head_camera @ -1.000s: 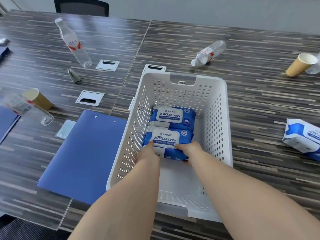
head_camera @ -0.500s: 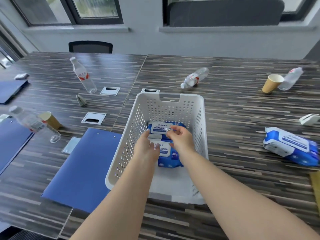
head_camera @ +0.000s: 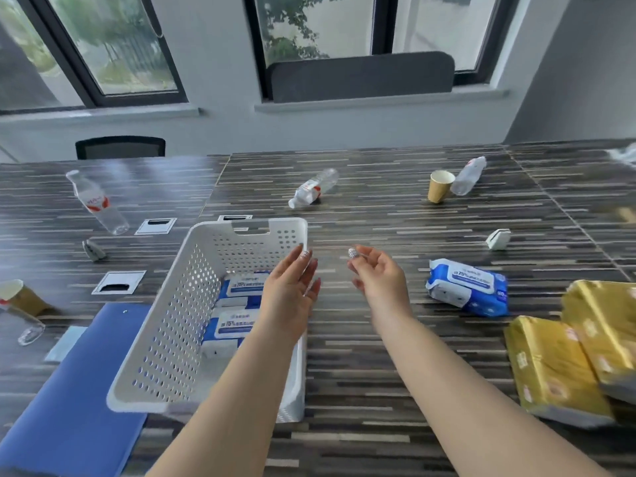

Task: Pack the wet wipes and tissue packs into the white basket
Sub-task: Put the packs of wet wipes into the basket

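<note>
The white basket [head_camera: 165, 335] stands on the striped table, left of centre, with blue-and-white wet wipes packs [head_camera: 237, 306] lying flat inside it. My left hand [head_camera: 290, 290] hovers over the basket's right rim, empty, fingers spread. My right hand [head_camera: 377, 275] is raised just right of the basket with fingers loosely curled and nothing in it. Another wet wipes pack [head_camera: 468, 287] lies on the table to the right of that hand. Two yellow tissue packs [head_camera: 554, 370] [head_camera: 605, 332] lie at the right edge, partly out of frame.
A blue folder [head_camera: 75, 383] lies left of the basket. Plastic bottles [head_camera: 98, 203] [head_camera: 313, 191] [head_camera: 468, 175] and paper cups [head_camera: 440, 185] [head_camera: 20, 297] are scattered around. Cable ports [head_camera: 118, 282] sit in the table; a small white holder [head_camera: 499, 239] stands at right.
Both hands have let go of the wet wipes pack and lifted out of the basket toward the right. The view has tilted up and turned right, bringing the tissue packs in.
</note>
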Demonstrator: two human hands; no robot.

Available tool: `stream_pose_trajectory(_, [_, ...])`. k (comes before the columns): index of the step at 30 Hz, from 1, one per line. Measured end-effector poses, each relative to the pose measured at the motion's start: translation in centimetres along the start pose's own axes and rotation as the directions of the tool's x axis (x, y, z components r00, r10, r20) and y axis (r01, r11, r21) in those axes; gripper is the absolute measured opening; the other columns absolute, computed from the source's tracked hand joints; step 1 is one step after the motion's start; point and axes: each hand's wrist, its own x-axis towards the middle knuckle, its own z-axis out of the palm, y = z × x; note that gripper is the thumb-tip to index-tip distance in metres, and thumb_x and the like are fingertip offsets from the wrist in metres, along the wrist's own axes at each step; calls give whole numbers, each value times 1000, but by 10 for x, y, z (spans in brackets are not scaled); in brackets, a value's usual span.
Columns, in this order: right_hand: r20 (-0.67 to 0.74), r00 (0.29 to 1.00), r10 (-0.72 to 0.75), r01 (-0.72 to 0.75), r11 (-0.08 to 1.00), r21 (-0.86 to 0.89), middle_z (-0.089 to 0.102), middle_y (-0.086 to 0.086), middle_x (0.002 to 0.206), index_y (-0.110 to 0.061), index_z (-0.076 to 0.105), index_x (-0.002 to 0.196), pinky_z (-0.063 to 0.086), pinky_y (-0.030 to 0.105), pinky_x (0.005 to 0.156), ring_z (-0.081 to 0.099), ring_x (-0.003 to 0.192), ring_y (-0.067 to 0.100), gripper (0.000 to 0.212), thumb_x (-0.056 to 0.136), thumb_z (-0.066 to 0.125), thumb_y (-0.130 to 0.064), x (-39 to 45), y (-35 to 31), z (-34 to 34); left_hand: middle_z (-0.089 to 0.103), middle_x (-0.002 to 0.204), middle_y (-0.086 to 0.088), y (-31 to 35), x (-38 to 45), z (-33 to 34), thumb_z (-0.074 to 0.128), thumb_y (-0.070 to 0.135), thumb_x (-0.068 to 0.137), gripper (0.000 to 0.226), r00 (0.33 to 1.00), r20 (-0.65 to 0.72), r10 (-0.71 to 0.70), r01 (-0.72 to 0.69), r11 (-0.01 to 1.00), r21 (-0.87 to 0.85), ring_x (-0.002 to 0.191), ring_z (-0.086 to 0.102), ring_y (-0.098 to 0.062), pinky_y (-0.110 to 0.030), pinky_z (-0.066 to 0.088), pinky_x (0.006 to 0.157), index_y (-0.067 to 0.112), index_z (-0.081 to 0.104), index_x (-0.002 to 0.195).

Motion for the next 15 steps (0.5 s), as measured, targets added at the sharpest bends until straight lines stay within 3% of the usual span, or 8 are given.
stream_pose_trajectory(5, [-141, 989, 35, -32, 999, 23, 63, -11, 94, -28, 62, 92, 50, 30, 84, 59, 91, 8, 9, 85, 68, -28, 15, -3, -84, 74, 81, 5, -57, -3, 56, 58, 9, 93, 17, 994, 36, -103, 103, 995, -1, 93, 63, -11, -30, 44, 86, 21, 65, 101])
stream_pose_trajectory(15, [-292, 944, 153, -135, 988, 80, 62, -10, 99, -20, 60, 102, 47, 31, 91, 57, 95, 10, 14, 88, 64, -19, 50, 17, -209, 70, 94, 2, -158, 7, 124, 61, 9, 91, 23, 971, -5, -237, 237, 970, 55, 93, 63, -12, -29, 46, 83, 21, 62, 110])
